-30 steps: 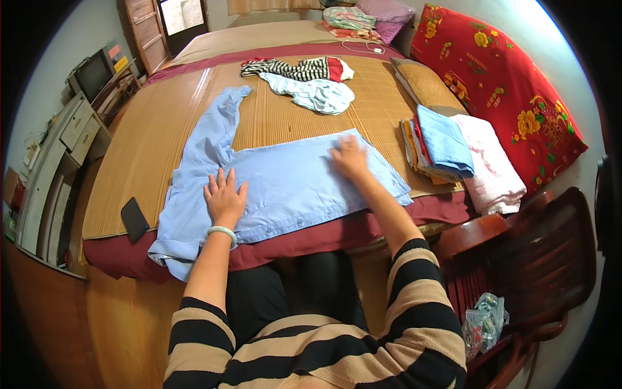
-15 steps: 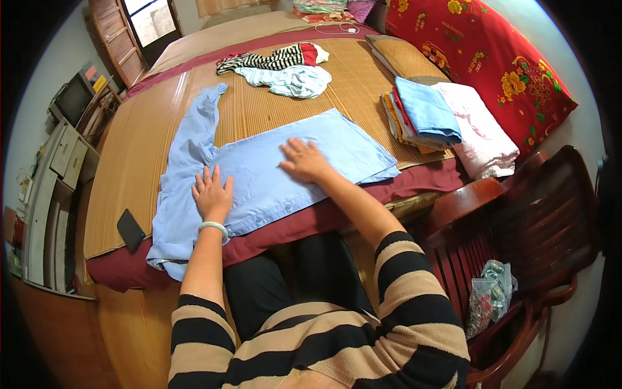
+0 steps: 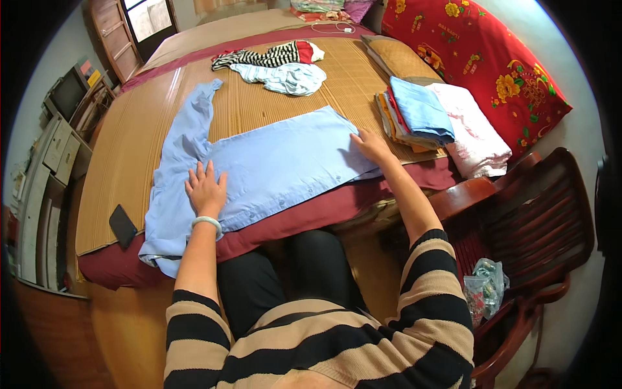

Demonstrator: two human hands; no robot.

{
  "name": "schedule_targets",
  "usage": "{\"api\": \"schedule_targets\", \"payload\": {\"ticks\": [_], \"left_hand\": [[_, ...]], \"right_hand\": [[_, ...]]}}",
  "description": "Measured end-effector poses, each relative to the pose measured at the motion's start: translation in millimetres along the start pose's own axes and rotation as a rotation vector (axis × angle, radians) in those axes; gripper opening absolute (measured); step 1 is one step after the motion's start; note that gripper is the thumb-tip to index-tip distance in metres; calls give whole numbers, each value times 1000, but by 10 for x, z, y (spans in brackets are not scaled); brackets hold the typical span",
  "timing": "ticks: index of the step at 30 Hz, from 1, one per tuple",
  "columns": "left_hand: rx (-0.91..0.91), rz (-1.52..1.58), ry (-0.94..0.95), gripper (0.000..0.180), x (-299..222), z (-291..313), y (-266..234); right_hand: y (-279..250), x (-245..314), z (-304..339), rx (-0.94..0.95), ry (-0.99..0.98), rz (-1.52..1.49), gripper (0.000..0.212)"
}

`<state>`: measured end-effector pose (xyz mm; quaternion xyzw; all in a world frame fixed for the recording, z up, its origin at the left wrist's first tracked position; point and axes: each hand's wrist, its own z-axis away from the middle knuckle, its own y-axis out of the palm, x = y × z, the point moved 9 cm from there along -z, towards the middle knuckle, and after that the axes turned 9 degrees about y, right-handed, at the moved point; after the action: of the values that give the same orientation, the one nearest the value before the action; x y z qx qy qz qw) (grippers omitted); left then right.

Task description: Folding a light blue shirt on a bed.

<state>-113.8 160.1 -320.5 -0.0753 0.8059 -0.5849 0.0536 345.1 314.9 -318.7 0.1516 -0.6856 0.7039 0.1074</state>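
A light blue button-up shirt (image 3: 278, 162) lies spread over the near edge of the bed. One sleeve stretches away toward the far side, and the cloth at the left is rumpled. My left hand (image 3: 206, 191), with a pale bangle at the wrist, rests flat on the shirt near the sleeve, fingers spread. At the shirt's right edge, my right hand (image 3: 374, 146) lies palm down on the cloth, its fingers stretched out and partly foreshortened. Small buttons run along the edge nearest me.
Folded clothes (image 3: 421, 113) are stacked beside a folded white cloth (image 3: 483, 149) on the right. A striped garment (image 3: 272, 57) and a pale crumpled one (image 3: 285, 78) lie farther back. A dark phone (image 3: 122, 225) sits at the left. A wooden chair (image 3: 531, 207) holds plastic bags (image 3: 487, 285).
My right hand has slid rightward across the shirt from its middle to its right edge. My left hand stays in place on the cloth. The whole view has shifted slightly.
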Motion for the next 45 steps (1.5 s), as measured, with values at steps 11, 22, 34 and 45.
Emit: {"api": "schedule_targets", "payload": {"ticks": [11, 22, 34, 45], "left_hand": [[3, 28, -9, 61, 28, -16, 82], [-15, 74, -16, 61, 31, -14, 51], [-36, 99, -32, 62, 30, -10, 3], [281, 239, 345, 66, -916, 87, -31]], "right_hand": [[1004, 2493, 1211, 135, -574, 10, 64], [625, 836, 188, -107, -50, 194, 73], [286, 340, 258, -337, 34, 203, 63], [289, 356, 278, -300, 54, 216, 63]]}}
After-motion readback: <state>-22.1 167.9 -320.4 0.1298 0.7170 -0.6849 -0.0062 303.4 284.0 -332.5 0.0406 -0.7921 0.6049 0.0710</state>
